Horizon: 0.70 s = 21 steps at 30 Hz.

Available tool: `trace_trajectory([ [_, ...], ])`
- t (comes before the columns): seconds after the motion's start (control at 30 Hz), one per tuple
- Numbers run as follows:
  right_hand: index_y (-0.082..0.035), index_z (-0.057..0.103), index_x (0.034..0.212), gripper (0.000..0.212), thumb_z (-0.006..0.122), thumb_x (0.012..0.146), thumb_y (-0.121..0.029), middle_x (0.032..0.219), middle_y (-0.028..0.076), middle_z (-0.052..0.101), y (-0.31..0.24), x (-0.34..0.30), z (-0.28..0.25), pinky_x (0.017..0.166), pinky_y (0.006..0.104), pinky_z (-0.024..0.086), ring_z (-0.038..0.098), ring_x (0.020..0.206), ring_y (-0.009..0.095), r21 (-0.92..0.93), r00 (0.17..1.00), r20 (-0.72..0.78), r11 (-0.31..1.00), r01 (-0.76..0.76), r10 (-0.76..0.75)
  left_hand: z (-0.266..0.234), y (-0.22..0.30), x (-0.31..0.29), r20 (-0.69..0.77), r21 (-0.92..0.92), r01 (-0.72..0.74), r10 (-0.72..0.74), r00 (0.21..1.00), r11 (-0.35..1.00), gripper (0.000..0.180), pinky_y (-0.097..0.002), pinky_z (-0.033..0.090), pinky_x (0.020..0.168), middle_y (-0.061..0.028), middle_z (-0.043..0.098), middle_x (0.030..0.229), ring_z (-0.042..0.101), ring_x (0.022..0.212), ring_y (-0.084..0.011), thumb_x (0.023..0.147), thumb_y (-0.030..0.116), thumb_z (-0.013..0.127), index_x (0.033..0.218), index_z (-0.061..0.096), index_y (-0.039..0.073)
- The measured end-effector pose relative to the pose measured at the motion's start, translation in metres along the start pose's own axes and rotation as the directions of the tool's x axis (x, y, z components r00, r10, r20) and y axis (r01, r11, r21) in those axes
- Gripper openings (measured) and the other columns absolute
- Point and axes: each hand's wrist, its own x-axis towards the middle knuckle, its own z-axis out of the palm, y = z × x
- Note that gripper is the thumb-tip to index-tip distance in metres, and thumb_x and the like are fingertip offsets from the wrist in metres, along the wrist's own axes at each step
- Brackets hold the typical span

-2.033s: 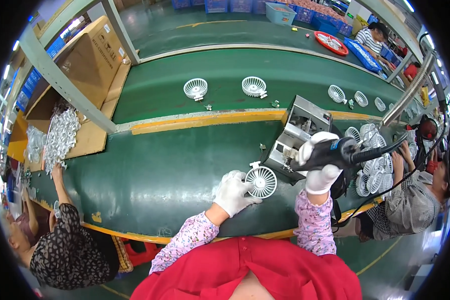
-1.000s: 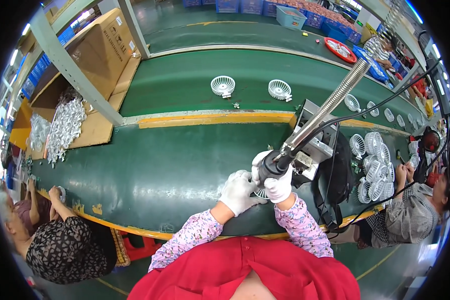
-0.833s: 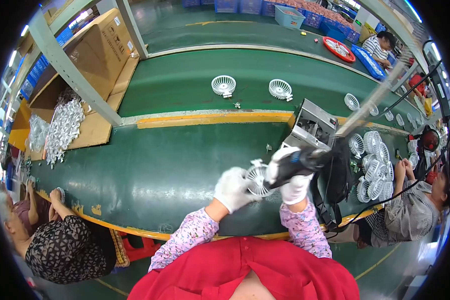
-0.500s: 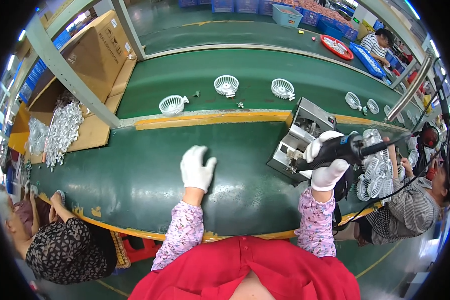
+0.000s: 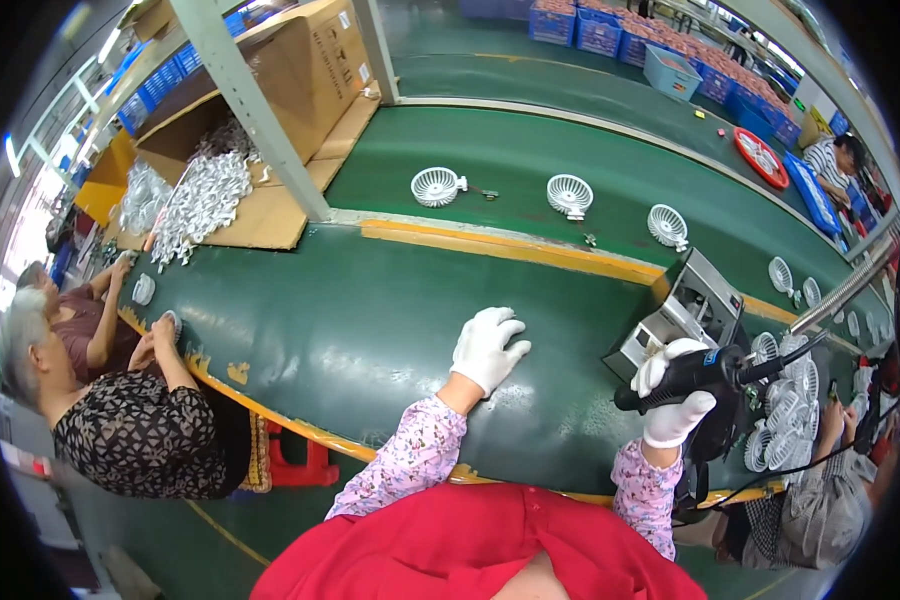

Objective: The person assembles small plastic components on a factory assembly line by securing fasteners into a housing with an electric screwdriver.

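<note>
My left hand point(image 5: 488, 350), in a white glove, rests on the green work table point(image 5: 370, 340) with its fingers apart and nothing in them. Gloved too, my right hand point(image 5: 676, 422) wraps round a black electric screwdriver point(image 5: 686, 382) held nearly level, its nose toward the left. Just beyond the screwdriver sits a metal box-shaped machine point(image 5: 705, 290), apparently a screw feeder, partly covered by the hand and tool. White round fan-guard parts point(image 5: 570, 196) lie spaced along the green conveyor belt point(image 5: 500, 150) behind the table.
A pile of white guards point(image 5: 785, 420) stands right of the screwdriver. Its cable runs toward a hanging metal spring arm point(image 5: 850, 280). At left, a cardboard box point(image 5: 310, 80) spills small white parts point(image 5: 205, 200). Co-workers sit at the left point(image 5: 145, 440) and right point(image 5: 825, 510).
My view has swung left, so the table things appear farther right. The screwdriver's nose has come away from the feeder's front toward me. My left hand stays empty over the table.
</note>
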Motion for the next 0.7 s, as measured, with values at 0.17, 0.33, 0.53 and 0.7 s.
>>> trace_trajectory([
  [0.17, -0.004, 0.046, 0.094, 0.078, 0.059, 0.061, -0.073, 0.057, 0.002, 0.045, 0.0, -0.001, 0.008, 0.043, 0.0244, 0.037, 0.044, 0.045, 0.013, 0.047, 1.0, 0.021, 0.999, 0.003, -0.004, -0.016, -0.031, 0.005, -0.069, 0.008, 0.208, -0.207, 0.976, 0.978, 0.023, -0.0373, 0.045, 0.083, -0.0114, 0.06, 0.097, 0.055, 0.094, -0.0289, 0.067, 0.022, 0.069, 0.085, 0.064, 0.007],
  [0.33, -0.004, 0.046, 0.095, 0.077, 0.059, 0.063, -0.072, 0.058, 0.002, 0.045, -0.003, -0.001, 0.007, 0.042, 0.0249, 0.037, 0.044, 0.044, 0.014, 0.044, 0.999, 0.044, 0.999, 0.013, -0.015, -0.049, -0.068, 0.009, -0.403, 0.161, 0.492, -0.398, 0.824, 0.856, 0.049, -0.0403, 0.031, 0.101, -0.0203, 0.04, 0.127, 0.035, 0.12, -0.0349, 0.066, 0.026, 0.069, 0.109, 0.057, 0.006],
  [0.53, -0.004, 0.044, 0.097, 0.076, 0.058, 0.064, -0.072, 0.058, 0.002, 0.045, -0.007, -0.003, -0.004, 0.042, 0.0258, 0.038, 0.045, 0.044, 0.014, 0.051, 0.998, 0.055, 0.998, 0.022, -0.025, -0.122, -0.154, -0.009, -0.725, 0.077, 0.945, -0.633, 0.271, 0.317, 0.074, -0.0458, 0.026, 0.104, -0.0249, 0.014, 0.142, 0.015, 0.132, -0.0386, 0.07, 0.036, 0.07, 0.133, 0.035, 0.02],
  [0.7, -0.002, 0.047, 0.095, 0.079, 0.058, 0.063, -0.073, 0.058, 0.002, 0.045, -0.008, -0.001, 0.0, 0.042, 0.026, 0.038, 0.044, 0.044, 0.014, 0.077, 0.998, 0.056, 0.997, 0.014, -0.019, -0.116, -0.168, -0.016, -0.663, 0.142, 0.902, -0.638, 0.392, 0.407, 0.055, -0.0376, 0.03, 0.103, -0.0228, 0.025, 0.138, 0.025, 0.128, -0.0342, 0.069, 0.041, 0.069, 0.116, 0.056, 0.015],
])
